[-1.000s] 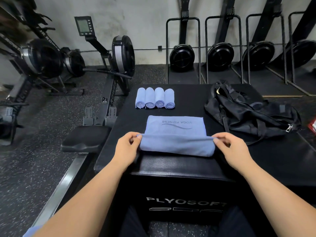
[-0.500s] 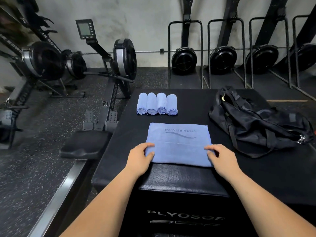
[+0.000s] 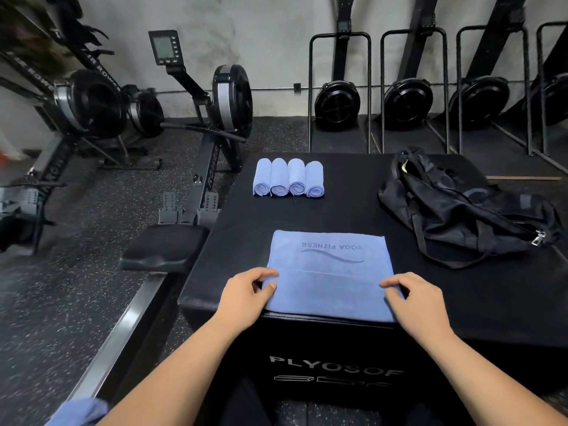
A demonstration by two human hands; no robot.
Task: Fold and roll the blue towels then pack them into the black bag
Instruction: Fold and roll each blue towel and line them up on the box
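A blue towel [image 3: 330,272] printed "YOGA FITNESS" lies folded flat on the black plyo box [image 3: 322,210], near its front edge. My left hand [image 3: 246,293] pinches the towel's near left edge between thumb and forefinger. At the near right edge, the curled fingers of my right hand [image 3: 415,299] hold the towel. Several rolled blue towels [image 3: 289,178] lie side by side at the back of the box. The black bag [image 3: 467,216] lies slumped at the back right, with its straps loose and a metal clip showing.
A rowing machine [image 3: 215,118] with a black seat [image 3: 163,253] stands close on the left of the box. More rowers stand upright along the back wall. A bit of blue cloth [image 3: 80,413] shows at the bottom left.
The raised near fold was laid forward onto the towel and pressed flat. Both hands have since moved from pressing the top to taking hold of the near side edges.
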